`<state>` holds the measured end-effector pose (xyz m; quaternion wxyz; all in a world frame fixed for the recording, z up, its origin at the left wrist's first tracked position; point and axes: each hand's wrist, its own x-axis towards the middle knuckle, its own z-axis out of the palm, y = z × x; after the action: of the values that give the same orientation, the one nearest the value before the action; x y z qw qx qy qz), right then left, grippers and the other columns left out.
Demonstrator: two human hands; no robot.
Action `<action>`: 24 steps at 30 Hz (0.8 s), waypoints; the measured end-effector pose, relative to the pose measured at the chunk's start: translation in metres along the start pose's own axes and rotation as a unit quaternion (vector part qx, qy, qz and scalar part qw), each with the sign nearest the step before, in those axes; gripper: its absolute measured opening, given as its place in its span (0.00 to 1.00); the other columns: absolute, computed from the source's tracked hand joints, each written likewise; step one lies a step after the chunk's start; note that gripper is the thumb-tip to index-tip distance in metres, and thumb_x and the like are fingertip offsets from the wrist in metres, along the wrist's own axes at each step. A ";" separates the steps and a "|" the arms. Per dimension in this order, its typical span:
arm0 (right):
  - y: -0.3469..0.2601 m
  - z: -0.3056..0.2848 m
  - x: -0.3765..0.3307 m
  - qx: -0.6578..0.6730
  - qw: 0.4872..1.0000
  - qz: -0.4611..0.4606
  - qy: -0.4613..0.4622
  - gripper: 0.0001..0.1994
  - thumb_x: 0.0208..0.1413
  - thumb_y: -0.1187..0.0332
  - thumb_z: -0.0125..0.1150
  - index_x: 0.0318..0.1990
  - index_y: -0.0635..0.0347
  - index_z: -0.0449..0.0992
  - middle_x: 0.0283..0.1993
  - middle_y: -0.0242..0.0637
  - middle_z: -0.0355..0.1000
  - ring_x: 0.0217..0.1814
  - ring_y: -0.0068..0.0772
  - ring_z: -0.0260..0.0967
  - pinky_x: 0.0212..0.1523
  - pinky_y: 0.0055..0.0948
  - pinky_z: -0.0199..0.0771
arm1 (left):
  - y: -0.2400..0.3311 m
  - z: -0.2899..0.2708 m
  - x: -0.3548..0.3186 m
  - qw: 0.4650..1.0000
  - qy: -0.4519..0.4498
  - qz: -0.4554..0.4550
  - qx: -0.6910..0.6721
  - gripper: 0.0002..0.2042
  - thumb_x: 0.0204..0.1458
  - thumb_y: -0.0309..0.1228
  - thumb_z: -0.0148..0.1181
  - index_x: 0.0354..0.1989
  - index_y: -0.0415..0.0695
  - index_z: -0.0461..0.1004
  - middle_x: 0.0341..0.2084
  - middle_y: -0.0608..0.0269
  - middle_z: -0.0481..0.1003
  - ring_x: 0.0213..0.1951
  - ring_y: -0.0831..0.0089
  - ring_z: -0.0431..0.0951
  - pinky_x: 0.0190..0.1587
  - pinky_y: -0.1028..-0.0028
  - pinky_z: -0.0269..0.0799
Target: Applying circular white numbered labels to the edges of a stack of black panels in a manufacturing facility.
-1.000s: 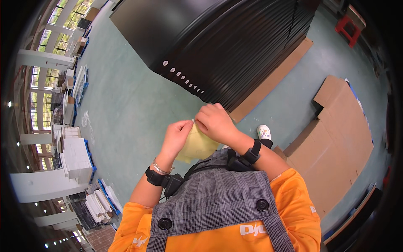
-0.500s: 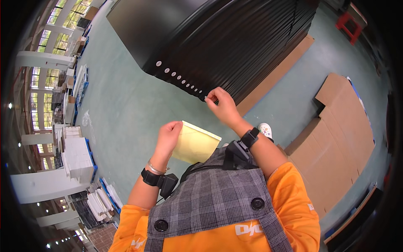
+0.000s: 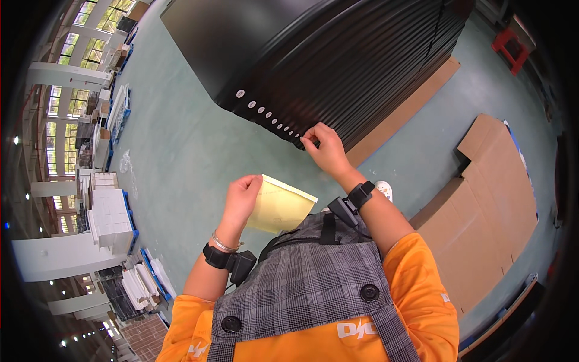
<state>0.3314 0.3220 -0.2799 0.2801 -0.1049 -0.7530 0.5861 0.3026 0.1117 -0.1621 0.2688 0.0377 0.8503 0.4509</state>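
Note:
A tall stack of black panels (image 3: 362,66) stands ahead of me, its ribbed edges toward my right side. Along its lower near edge runs a row of small round white stickers (image 3: 261,110). At the end of that row, my right hand (image 3: 324,145) has its fingertips pinched against the panel edges. Whatever is between those fingers is too small or hidden to make out. My left hand (image 3: 242,196) grips a pale yellow sheet (image 3: 282,206) by its upper left corner, thumb on top. The sheet hangs in front of my apron, apart from the stack.
Brown cardboard (image 3: 476,223) lies on the green floor to my right, and a cardboard strip (image 3: 404,114) shows under the stack. A red stool (image 3: 511,51) stands at the far right. Loaded pallets (image 3: 111,217) line the left side. My shoe (image 3: 384,191) is close to the stack.
The stack appears slightly farther right and lower in view. My right hand has shifted a little to the right along the panel edges. My left hand keeps its hold on the sheet.

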 end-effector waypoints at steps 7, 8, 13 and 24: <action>-0.017 -0.011 -0.001 -0.109 0.994 0.006 0.002 0.08 0.46 0.68 0.64 0.24 0.59 0.71 0.25 0.33 0.67 0.30 0.35 0.66 0.36 0.34 0.61 | 0.002 0.002 -0.004 1.000 0.010 0.002 -0.009 0.12 0.57 0.32 0.51 0.36 0.33 0.75 0.25 0.68 0.75 0.27 0.83 0.72 0.32 0.81 0.67; -0.020 -0.012 -0.001 -0.149 0.988 0.043 -0.015 0.08 0.46 0.68 0.65 0.24 0.59 0.71 0.25 0.33 0.67 0.30 0.36 0.66 0.36 0.34 0.61 | 0.001 0.001 -0.005 1.000 0.018 0.005 -0.018 0.12 0.57 0.32 0.52 0.35 0.33 0.76 0.23 0.69 0.74 0.26 0.83 0.70 0.30 0.81 0.66; 0.001 -0.023 0.008 -0.167 0.985 0.022 0.028 0.11 0.44 0.64 0.66 0.23 0.59 0.71 0.25 0.34 0.67 0.31 0.38 0.66 0.37 0.35 0.60 | 0.007 0.004 0.000 1.000 0.007 0.002 -0.017 0.12 0.57 0.32 0.51 0.35 0.34 0.76 0.25 0.69 0.75 0.26 0.83 0.71 0.31 0.80 0.66; -0.003 -0.021 0.016 -0.240 0.968 -0.042 0.058 0.26 0.31 0.53 0.74 0.26 0.64 0.67 0.27 0.44 0.66 0.30 0.51 0.64 0.30 0.42 0.64 | -0.008 0.005 -0.008 0.998 0.066 0.009 0.004 0.15 0.56 0.37 0.54 0.36 0.35 0.76 0.22 0.64 0.76 0.26 0.81 0.71 0.31 0.76 0.69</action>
<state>0.3297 0.3461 -0.2694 0.3147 -0.1708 -0.8577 0.3690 0.3131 0.1084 -0.1674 0.2074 0.0167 0.8675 0.4518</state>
